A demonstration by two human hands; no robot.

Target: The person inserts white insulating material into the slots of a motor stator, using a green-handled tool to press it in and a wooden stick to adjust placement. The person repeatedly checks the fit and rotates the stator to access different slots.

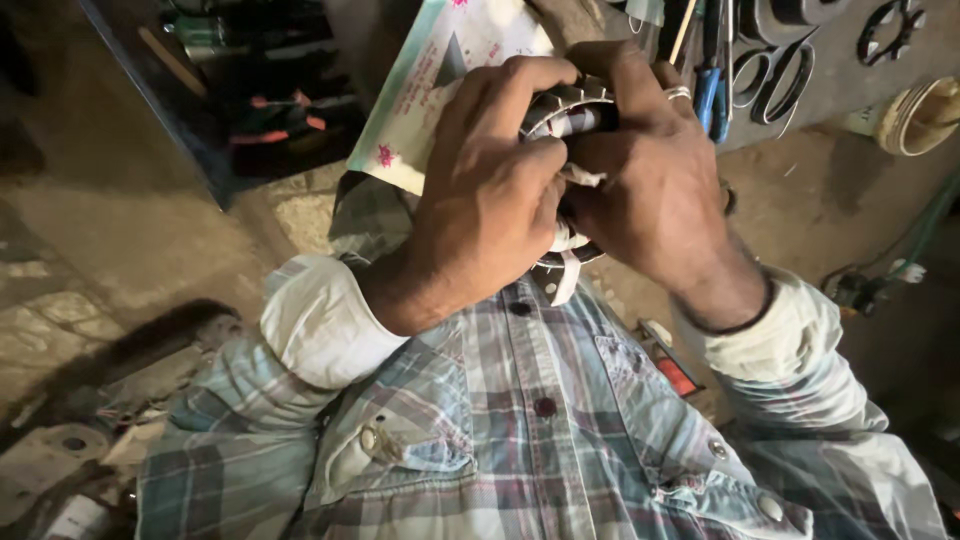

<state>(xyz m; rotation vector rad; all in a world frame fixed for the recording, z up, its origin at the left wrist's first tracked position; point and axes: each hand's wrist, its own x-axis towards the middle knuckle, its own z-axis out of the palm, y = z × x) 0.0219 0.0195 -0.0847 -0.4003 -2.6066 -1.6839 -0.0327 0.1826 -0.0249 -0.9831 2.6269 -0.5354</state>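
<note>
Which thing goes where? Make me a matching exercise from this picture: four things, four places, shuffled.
Things:
1. round slotted metal core with white paper strips
2. silver ring
3. large metal scissors
4. cream round tub

Places:
A. at the picture's right edge
B. on a finger of the right hand
C. gripped between that hand and the left hand
D. lying flat beside blue-handled pliers

Pairs: 1-C, 2-B, 3-D, 4-A
</note>
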